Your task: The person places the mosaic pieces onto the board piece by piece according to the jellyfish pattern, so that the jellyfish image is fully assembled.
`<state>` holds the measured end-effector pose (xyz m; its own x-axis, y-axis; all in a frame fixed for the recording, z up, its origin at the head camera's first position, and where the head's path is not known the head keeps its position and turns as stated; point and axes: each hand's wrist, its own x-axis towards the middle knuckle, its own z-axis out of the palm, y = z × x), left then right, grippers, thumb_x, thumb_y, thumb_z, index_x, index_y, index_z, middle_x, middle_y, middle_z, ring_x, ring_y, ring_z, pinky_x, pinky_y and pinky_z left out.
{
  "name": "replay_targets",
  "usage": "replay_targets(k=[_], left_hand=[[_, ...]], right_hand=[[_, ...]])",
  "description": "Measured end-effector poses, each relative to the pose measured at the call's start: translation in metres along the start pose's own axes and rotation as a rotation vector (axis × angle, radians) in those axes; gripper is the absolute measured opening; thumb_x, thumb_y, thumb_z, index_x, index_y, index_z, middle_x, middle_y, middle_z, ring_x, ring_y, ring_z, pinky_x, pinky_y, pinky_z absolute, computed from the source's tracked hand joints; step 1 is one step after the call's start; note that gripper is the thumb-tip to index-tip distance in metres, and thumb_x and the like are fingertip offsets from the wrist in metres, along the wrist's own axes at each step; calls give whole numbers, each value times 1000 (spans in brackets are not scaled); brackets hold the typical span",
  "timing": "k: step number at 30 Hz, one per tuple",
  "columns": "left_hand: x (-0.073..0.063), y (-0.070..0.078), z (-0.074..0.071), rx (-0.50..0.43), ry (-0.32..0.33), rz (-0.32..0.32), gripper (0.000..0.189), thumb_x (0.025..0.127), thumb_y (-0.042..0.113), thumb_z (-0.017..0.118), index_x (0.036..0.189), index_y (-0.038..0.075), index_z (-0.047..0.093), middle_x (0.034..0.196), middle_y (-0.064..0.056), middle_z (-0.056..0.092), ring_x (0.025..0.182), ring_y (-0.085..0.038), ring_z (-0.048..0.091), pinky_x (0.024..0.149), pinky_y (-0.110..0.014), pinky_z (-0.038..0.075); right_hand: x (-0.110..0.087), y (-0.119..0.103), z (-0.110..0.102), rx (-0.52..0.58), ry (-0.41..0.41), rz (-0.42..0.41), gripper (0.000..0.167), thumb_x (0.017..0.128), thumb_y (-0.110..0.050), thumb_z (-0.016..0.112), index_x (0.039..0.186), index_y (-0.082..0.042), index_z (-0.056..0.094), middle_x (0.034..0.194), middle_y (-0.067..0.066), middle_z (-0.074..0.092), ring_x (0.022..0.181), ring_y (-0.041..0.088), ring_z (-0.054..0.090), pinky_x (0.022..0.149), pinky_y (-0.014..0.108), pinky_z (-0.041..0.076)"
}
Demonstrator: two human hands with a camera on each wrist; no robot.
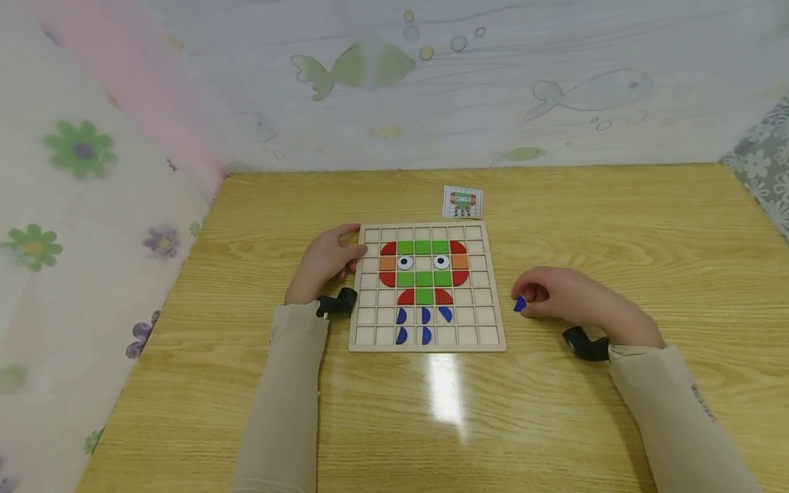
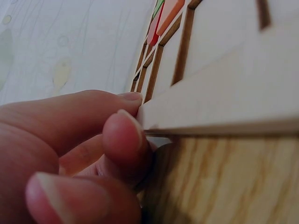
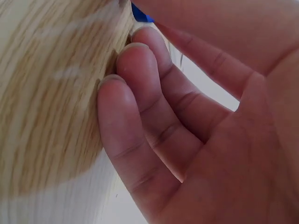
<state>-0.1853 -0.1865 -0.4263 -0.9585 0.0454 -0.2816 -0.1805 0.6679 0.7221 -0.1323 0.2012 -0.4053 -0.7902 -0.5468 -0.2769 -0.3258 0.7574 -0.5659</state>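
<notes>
My right hand point(image 1: 564, 298) pinches a small blue piece point(image 1: 520, 304) between thumb and fingertips, right of the board; only a corner of it shows in the right wrist view. The left hand point(image 1: 327, 260) rests its fingertips at the upper left corner and left edge of a square wooden grid board point(image 1: 490, 274). In the left wrist view, one straight finger point(image 2: 112, 102) touches the board's corner, the others loosely bent beside the edge. Red, orange and green pieces and two white eye discs form a figure on the grid. Below them lie several blue half-circles point(image 1: 426, 315), one of them tilted.
Behind the board a small picture card point(image 1: 463, 193) with a similar coloured figure lies on the wood-grain table point(image 1: 394, 424). A wall point(image 1: 468, 130) with painted fish stands at the table's far edge, and a flowered wall point(image 1: 80, 226) is on the left.
</notes>
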Motion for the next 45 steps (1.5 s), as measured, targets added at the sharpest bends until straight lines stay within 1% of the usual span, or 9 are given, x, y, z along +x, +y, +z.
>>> replay_targets(k=[5,10,17,23,32,36,39,43,45], left_hand=[[-1,0,0,-31,-6,-15,55,85,36,57,136,29,37,64,-8,59,42,-17,46,41,-28,39],[0,-2,0,-6,-5,-10,55,85,37,57,136,29,37,64,-7,59,42,-17,46,42,-28,39],[0,-2,0,-1,0,-15,55,85,38,57,136,28,37,64,-7,59,43,-17,47,42,-28,38],[-1,-2,0,-19,0,-21,55,85,37,57,136,29,37,64,-7,59,43,-16,47,42,-28,38],[-1,-2,1,-34,-7,-29,55,85,37,57,136,30,36,65,-8,59,43,-16,46,41,-27,39],[-1,-2,1,-45,-3,-25,55,85,37,57,136,30,37,65,-8,59,43,-16,46,41,-28,39],[-1,-2,1,-54,-3,-23,54,85,36,57,135,30,37,65,-9,59,42,-16,46,41,-28,39],[-1,-1,1,-51,-10,-31,55,85,36,57,136,30,37,65,-9,59,42,-16,46,40,-28,38],[-1,0,0,-40,-11,-26,55,85,36,57,136,29,36,65,-8,59,43,-16,46,41,-27,38]], right_hand=[[2,-2,1,-27,22,14,13,81,-24,65,93,-19,63,78,-6,55,71,13,48,67,31,40],[4,-5,3,-68,45,40,12,83,-29,62,91,-19,63,74,-7,54,68,12,47,64,29,39],[6,-10,6,-132,114,45,13,85,-28,58,90,-17,62,73,-7,54,67,11,48,65,30,39],[8,-10,7,-174,134,27,13,87,-27,55,90,-16,62,75,-7,55,67,11,48,66,31,40],[7,-11,5,-139,156,17,12,86,-23,57,90,-15,64,81,-5,59,73,11,51,70,33,42],[8,-11,5,-114,164,13,15,86,-20,57,97,-15,65,82,-6,59,74,11,52,70,33,42],[8,-9,7,-111,158,-7,19,87,-16,55,103,-15,65,87,-4,59,76,12,51,70,33,41],[8,-8,7,-122,164,-28,19,87,-11,54,101,-16,66,90,-2,58,76,14,49,70,33,40],[9,-9,7,-114,172,-20,19,86,-11,53,99,-15,65,89,-2,57,75,14,49,70,33,40]])
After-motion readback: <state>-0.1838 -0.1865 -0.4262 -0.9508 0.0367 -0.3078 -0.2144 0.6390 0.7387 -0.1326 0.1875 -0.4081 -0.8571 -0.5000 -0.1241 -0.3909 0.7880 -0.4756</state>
